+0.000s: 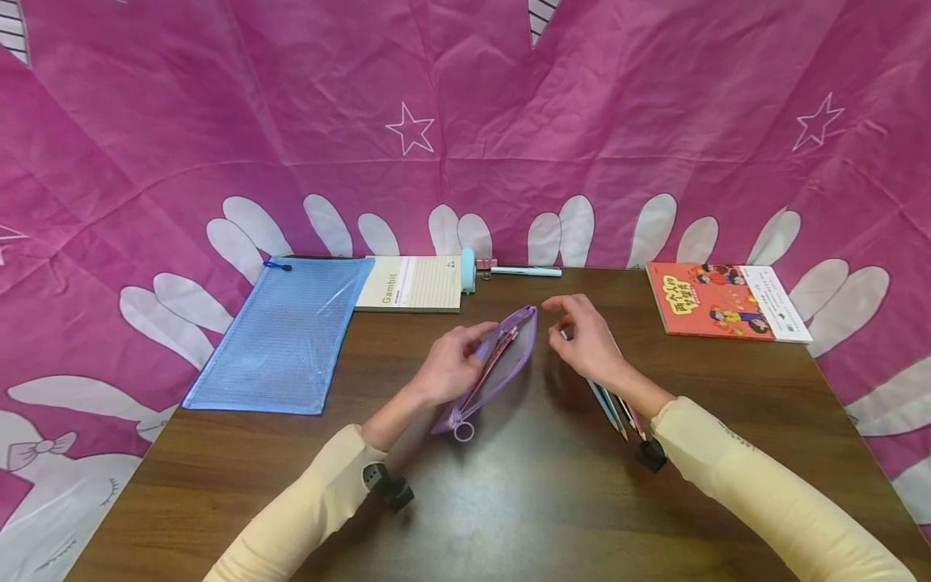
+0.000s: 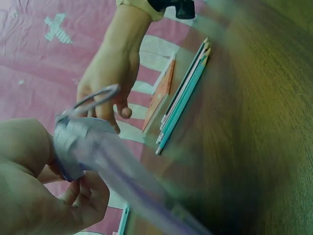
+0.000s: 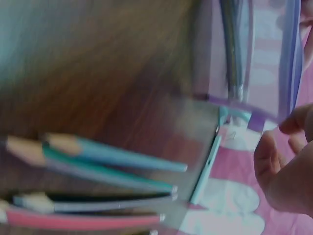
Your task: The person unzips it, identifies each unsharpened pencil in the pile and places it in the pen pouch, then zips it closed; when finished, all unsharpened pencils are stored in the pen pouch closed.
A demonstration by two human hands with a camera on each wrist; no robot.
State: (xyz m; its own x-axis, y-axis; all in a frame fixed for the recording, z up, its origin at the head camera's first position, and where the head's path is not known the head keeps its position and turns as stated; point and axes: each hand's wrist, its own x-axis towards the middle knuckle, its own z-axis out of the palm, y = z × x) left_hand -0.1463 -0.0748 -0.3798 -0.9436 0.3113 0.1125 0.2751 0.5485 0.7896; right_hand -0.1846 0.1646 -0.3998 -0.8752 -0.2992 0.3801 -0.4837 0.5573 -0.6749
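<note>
My left hand (image 1: 465, 349) grips the near long edge of a purple mesh pencil pouch (image 1: 509, 364) that lies slanted at the middle of the brown table (image 1: 509, 501); its zip ring points toward me. In the left wrist view the left hand (image 2: 54, 196) holds the pouch (image 2: 102, 152) tilted up. My right hand (image 1: 575, 327) hovers just right of the pouch's far end, fingers loosely bent and holding nothing. Beneath it lie several coloured pencils (image 1: 614, 408) side by side. The pencils (image 3: 98, 166) and the pouch (image 3: 254, 58) show blurred in the right wrist view.
A blue mesh zip bag (image 1: 284, 331) lies at the table's left edge, beside a "Gambit" notepad (image 1: 414, 283). A light blue sharpener-like object (image 1: 468, 269) and a pen (image 1: 525, 271) sit at the back. A red book (image 1: 727, 311) lies back right. Pink cloth (image 1: 465, 121) surrounds the table.
</note>
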